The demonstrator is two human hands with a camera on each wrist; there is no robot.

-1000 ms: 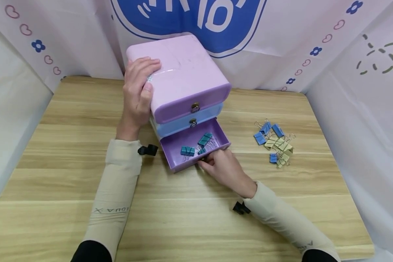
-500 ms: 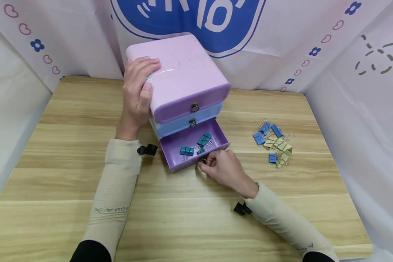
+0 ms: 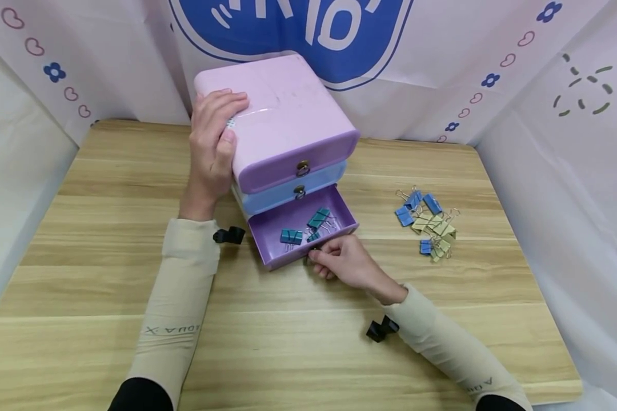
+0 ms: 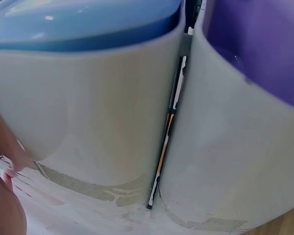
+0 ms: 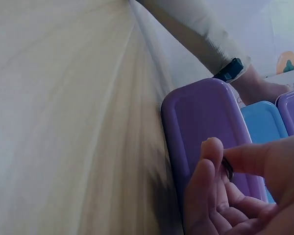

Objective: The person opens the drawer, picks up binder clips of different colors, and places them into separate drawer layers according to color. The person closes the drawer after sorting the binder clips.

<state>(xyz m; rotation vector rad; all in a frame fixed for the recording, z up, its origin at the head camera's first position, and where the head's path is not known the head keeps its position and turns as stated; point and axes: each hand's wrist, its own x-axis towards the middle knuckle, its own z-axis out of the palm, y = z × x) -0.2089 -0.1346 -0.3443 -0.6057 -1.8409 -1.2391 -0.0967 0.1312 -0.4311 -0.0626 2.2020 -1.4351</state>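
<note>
A small drawer unit [image 3: 283, 103] with a pink top stands at the back of the table. My left hand [image 3: 211, 148] rests on its upper left edge, fingers lying over the top. The lowest drawer [image 3: 288, 261], purple, is pulled out and holds teal binder clips [image 3: 319, 217]. At its front, my right hand [image 3: 352, 262] pinches the metal ring pull [image 5: 228, 169] between thumb and fingertips. The purple top drawer [image 3: 272, 176] and blue middle drawer [image 3: 267, 201] are closed. In the left wrist view, the unit's pale side [image 4: 103, 112] fills the frame.
Several blue binder clips [image 3: 404, 216] and yellow binder clips [image 3: 444, 229] lie in a loose pile on the wooden table [image 3: 267, 354], right of the unit. A printed white cloth [image 3: 133, 63] hangs close behind the unit.
My right hand's fingers have shifted slightly at the ring pull, and its lower fingers now show beneath. The drawer stays about as far out. My left hand keeps its place on the unit.
</note>
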